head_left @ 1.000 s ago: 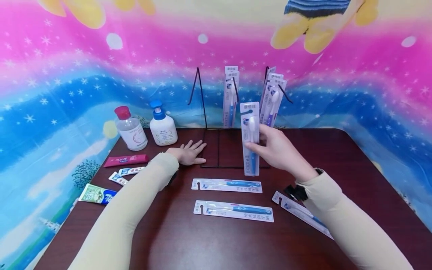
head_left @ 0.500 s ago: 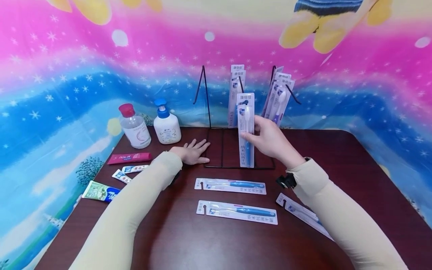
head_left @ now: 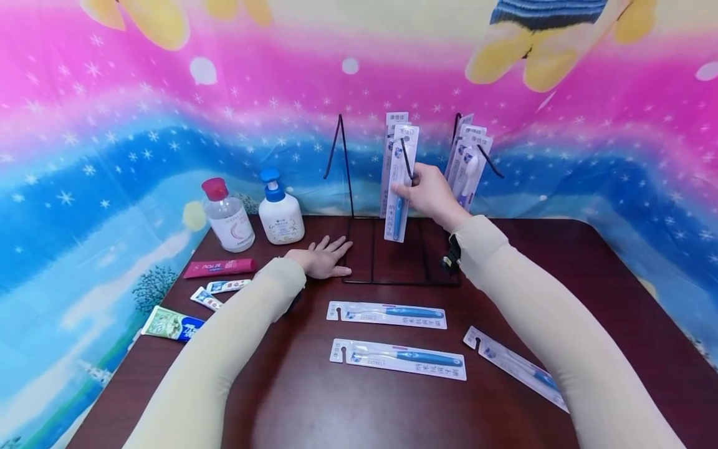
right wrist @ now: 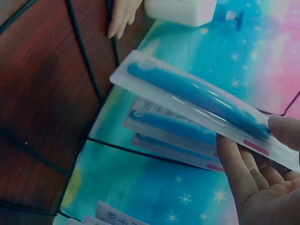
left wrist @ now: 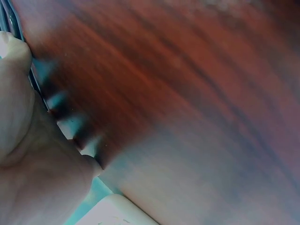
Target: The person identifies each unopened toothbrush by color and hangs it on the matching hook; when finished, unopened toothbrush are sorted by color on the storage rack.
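Now the toothbrush pack (head_left: 399, 171) is higher and farther back than a moment ago; the middle hook (head_left: 407, 159) pokes out in front of it, so it seems to be on at last; the right hand (head_left: 434, 192) pinches its side; the left hand (head_left: 323, 257) lies spread on the table (head_left: 392, 408), by the wire rack (head_left: 401, 284).

Blue-handled packaged toothbrush (head_left: 397, 211), slightly tilted, at black hook (head_left: 406, 158)
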The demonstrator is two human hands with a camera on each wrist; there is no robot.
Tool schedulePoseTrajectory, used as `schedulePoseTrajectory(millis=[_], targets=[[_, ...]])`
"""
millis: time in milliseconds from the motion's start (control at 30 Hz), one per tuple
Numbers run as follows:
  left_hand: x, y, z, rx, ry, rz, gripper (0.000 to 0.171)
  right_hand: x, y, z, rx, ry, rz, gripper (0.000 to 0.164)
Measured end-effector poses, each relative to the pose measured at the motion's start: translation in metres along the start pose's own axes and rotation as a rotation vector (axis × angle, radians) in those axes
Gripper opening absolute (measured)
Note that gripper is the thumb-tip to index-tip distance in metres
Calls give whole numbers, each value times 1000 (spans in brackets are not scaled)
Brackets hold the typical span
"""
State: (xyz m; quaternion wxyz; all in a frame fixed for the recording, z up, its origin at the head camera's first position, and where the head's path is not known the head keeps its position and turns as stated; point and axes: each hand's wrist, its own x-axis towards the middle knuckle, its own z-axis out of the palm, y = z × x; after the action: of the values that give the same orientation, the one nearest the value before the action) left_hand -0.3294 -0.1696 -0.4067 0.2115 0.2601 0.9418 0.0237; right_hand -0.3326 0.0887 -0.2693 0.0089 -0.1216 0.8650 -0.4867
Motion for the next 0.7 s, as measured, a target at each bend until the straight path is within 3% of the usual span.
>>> schedulePoseTrajectory(millis=[200, 400, 700], targets=[[3, 0, 0, -1, -3, 11, 77, 13, 4, 0, -109, 38, 10, 41], [11, -4, 2, 16, -10, -6, 80, 16, 5, 0, -141, 42, 20, 41], [3, -2, 2, -1, -5, -5, 76, 17, 12, 5, -152, -38, 35, 45]])
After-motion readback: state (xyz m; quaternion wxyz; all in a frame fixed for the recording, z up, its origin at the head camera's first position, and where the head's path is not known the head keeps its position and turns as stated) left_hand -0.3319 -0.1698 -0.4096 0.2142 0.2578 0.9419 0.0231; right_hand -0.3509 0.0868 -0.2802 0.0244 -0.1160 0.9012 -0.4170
